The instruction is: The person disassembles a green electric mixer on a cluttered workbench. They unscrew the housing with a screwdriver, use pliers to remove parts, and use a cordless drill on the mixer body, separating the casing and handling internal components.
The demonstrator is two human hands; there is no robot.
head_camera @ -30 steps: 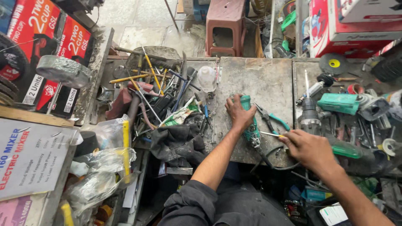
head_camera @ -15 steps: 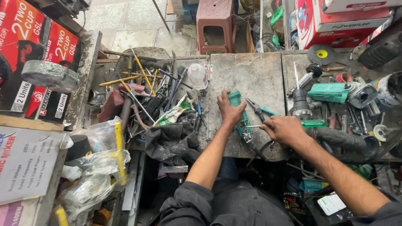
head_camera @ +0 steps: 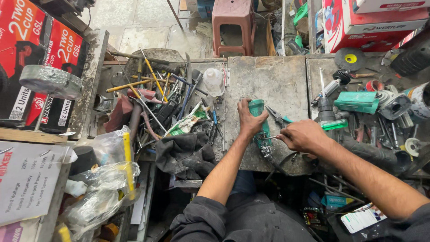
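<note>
Green tool body (head_camera: 257,109) clamped by left hand (head_camera: 249,120); right hand (head_camera: 301,136) pinching screwdriver; could slip, gouging fingers.

Two hands (head_camera: 251,121), one green tool (head_camera: 259,121), one stool (head_camera: 236,22)

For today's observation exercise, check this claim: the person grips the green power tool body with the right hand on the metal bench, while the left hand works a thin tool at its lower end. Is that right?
Not quite: the hands are swapped. In the head view, the left hand grips the green power tool body on the metal bench, while the right hand works the thin tool at its lower end.
</note>
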